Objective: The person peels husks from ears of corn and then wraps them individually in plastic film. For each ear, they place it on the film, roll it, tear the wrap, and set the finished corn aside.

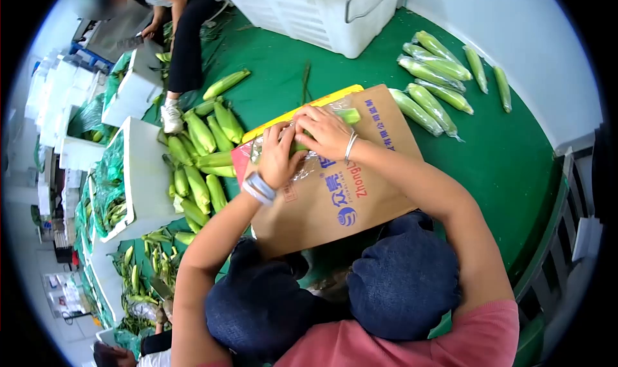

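Note:
An ear of corn (348,115) in its green husk lies across a brown cardboard sheet (380,174), its tip showing beyond my right hand. Clear plastic film (310,172) is spread under and around it. Both hands press on the film-covered corn. My left hand (279,156) curls over the near left end, its fingers closed. Close beside it, my right hand (324,133) wraps over the middle, the fingertips almost meeting those of the left. Most of the ear is hidden beneath my hands.
Unwrapped corn ears (199,135) are piled at the left. Several film-wrapped ears (431,64) lie at the right on the green floor (489,174). A yellow edge (277,120) runs behind the cardboard. A white crate (309,13) stands ahead; another person (187,19) works at upper left.

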A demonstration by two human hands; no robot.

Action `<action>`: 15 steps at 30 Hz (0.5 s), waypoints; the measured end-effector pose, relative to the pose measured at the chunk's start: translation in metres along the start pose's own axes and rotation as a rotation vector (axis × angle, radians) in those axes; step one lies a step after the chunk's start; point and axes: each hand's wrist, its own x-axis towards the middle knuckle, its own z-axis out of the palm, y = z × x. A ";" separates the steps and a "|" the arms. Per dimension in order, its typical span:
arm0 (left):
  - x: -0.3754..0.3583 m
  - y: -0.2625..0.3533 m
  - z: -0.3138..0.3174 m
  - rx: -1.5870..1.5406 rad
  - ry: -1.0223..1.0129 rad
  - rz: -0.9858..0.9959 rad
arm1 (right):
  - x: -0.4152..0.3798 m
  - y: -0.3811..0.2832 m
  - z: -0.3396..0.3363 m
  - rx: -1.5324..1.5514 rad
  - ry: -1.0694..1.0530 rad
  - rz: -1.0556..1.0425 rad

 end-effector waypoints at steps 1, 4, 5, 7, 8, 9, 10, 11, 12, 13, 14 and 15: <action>-0.012 0.004 -0.004 0.130 0.109 0.043 | -0.001 0.000 0.006 -0.173 0.051 -0.054; -0.053 0.023 -0.017 0.317 0.012 0.050 | 0.002 -0.002 -0.001 -0.355 -0.163 -0.151; -0.060 0.028 -0.014 0.337 -0.014 -0.092 | 0.004 -0.002 -0.002 -0.345 -0.165 -0.160; -0.065 0.019 -0.011 0.450 -0.124 -0.190 | 0.011 -0.002 -0.008 -0.403 -0.372 -0.101; -0.064 0.009 -0.005 0.454 -0.227 -0.213 | 0.013 0.001 -0.007 -0.416 -0.398 -0.075; -0.067 0.000 0.001 0.454 -0.333 -0.235 | 0.013 -0.001 -0.009 -0.423 -0.404 -0.088; -0.075 -0.011 0.003 0.485 -0.341 -0.126 | 0.014 -0.002 -0.011 -0.406 -0.423 0.002; -0.082 -0.011 -0.003 0.480 -0.324 -0.137 | 0.014 -0.002 -0.015 -0.391 -0.444 0.091; -0.093 -0.007 -0.010 0.488 -0.434 -0.162 | 0.009 -0.003 -0.018 -0.347 -0.381 0.090; -0.105 -0.004 -0.017 0.494 -0.547 -0.187 | 0.002 -0.002 -0.021 -0.355 -0.390 0.076; -0.117 0.001 -0.031 0.475 -0.545 -0.210 | -0.007 -0.005 -0.023 -0.394 -0.392 0.050; -0.126 0.004 -0.050 0.456 -0.547 -0.232 | -0.018 -0.011 -0.024 -0.429 -0.392 0.027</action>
